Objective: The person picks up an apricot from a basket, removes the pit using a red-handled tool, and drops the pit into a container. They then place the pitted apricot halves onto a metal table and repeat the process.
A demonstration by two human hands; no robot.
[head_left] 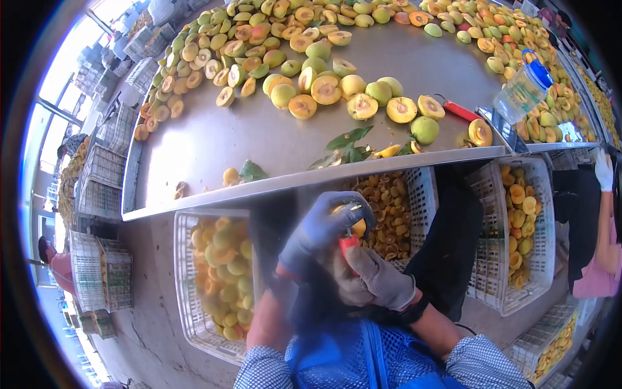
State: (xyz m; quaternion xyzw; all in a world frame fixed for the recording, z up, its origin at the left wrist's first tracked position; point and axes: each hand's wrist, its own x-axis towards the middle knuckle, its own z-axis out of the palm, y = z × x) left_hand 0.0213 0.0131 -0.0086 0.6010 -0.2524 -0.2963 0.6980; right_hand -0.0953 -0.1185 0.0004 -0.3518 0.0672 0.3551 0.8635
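Observation:
My left hand, in a blue-grey glove, is closed round a piece of yellow peach, mostly hidden by the fingers. My right hand, in a pale grey glove, grips the red handle of a small pitting knife. Its metal end meets the fruit; the blade's shape is hard to make out. Both hands are close together in front of the blue apron, above a crate of cut peach pieces. Beyond the table's near edge lie halved peaches, leaves and scraps.
A second red-handled tool, a phone-like flat object and a blue-lidded plastic jar rest at the table's right. Crates of fruit stand left and right of my legs. A co-worker's gloved hand shows at far right.

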